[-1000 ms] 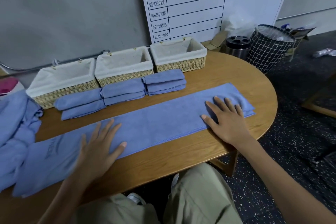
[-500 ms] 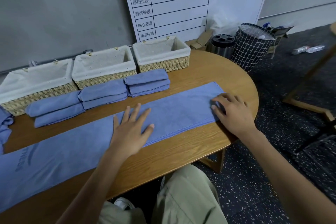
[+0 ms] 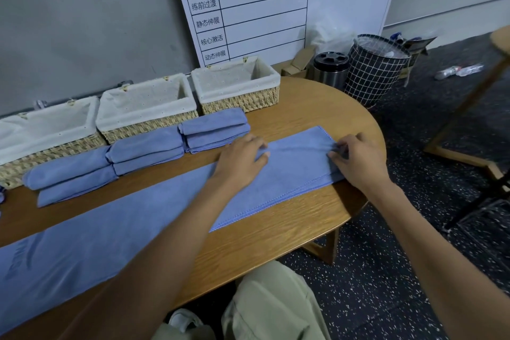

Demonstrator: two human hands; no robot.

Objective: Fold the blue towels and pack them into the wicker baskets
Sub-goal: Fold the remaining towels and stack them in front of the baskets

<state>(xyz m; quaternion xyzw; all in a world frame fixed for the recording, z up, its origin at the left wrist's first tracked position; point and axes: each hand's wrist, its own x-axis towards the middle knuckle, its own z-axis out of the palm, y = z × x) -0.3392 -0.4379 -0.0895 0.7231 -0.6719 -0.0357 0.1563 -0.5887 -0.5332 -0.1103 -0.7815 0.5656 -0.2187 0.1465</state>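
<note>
Blue long towel (image 3: pixel 154 223) stretched flat along the wooden surface (image 3: pixel 276 232), long axis left to right. Right hand (image 3: pixel 358 159) pinching its right end; left hand (image 3: pixel 242 159), fingers curled onto the cloth mid-strip. Open room leftward for folding; folded towels (image 3: pixel 146 150) and wicker baskets (image 3: pixel 146 110) just behind.

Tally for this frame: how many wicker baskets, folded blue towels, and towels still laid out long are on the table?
Wicker baskets: 3
Folded blue towels: 3
Long towel under both hands: 1
Total: 7
</note>
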